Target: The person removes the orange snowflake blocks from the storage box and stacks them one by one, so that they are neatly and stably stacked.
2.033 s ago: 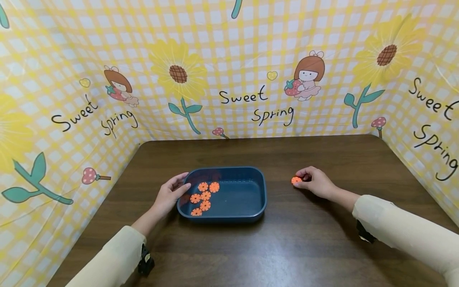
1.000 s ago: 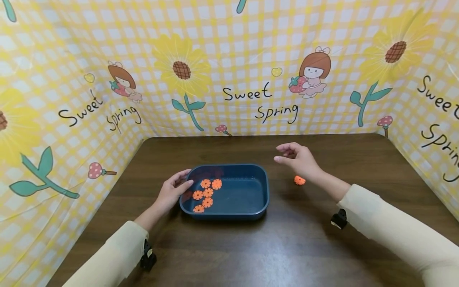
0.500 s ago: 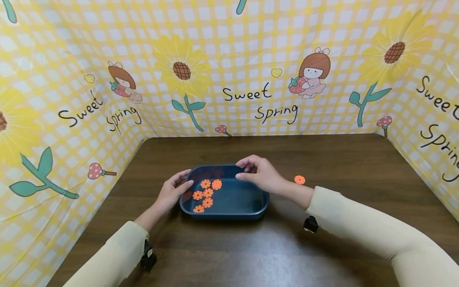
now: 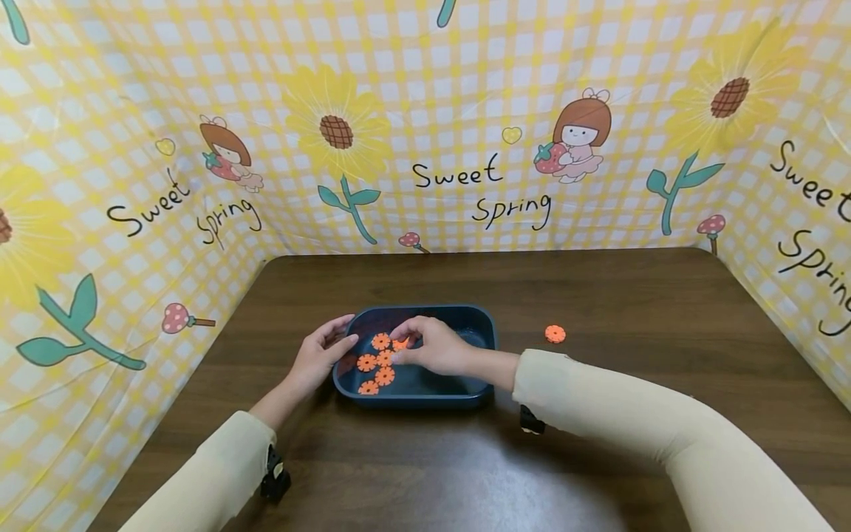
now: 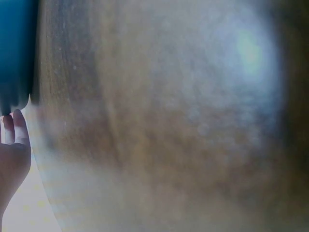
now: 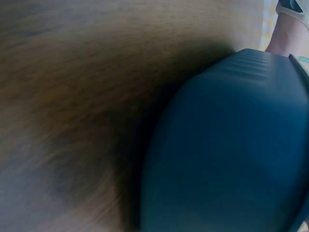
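A dark blue rectangular tub stands on the table in the head view. Several flat orange notched discs lie at its left end. My left hand grips the tub's left rim, thumb over the inside and fingers outside. Inside the tub, my right hand has its thumb and index finger either side of an orange disc, which they partly cover; I cannot tell whether they pinch it. Another orange disc lies on the table to the tub's right. Both wrist views show mainly the tub's outside wall and table.
The brown wooden table is enclosed at the back and sides by a yellow checked cloth with flowers and lettering. Black devices sit at both wrists, the left one and the right one.
My right hand let go of the disc right of the tub, then moved left over the rim and down to the discs inside. My left hand has kept its grip on the rim.
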Action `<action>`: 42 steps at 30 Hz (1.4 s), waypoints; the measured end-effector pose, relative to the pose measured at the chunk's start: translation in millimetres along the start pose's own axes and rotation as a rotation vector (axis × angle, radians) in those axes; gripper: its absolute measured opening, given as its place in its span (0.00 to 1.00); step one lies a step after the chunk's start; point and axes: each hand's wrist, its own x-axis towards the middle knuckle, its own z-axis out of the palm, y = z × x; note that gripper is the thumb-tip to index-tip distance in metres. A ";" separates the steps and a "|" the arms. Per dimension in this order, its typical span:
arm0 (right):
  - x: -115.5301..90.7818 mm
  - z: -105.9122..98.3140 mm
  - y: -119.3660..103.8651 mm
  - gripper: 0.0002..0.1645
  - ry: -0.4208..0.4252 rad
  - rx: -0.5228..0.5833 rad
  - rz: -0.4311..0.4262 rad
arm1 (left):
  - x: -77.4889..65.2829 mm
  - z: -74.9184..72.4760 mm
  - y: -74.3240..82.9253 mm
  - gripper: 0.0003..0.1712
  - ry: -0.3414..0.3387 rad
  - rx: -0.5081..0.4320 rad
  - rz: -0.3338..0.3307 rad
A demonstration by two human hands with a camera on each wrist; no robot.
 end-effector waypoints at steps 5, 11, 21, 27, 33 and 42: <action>15.2 13.4 2.2 0.22 -0.085 -0.045 0.000 | -1.2 -1.0 1.0 0.30 -0.004 -0.011 0.011; 26.4 27.5 6.6 0.20 -0.130 -0.055 -0.001 | -1.0 -0.8 -0.1 0.31 -0.010 -0.023 0.021; 28.3 32.9 15.5 0.18 -0.154 -0.102 -0.006 | -0.9 1.5 2.3 0.28 -0.013 -0.014 0.010; 29.9 34.2 21.3 0.17 -0.185 -0.156 -0.066 | -1.8 0.9 3.1 0.28 -0.018 -0.019 0.006; 29.9 33.3 22.7 0.17 -0.208 -0.204 -0.071 | -2.1 0.8 2.5 0.29 -0.019 -0.023 0.010; 30.4 32.1 22.0 0.20 -0.231 -0.257 -0.076 | -2.0 0.6 1.7 0.29 -0.016 -0.020 0.017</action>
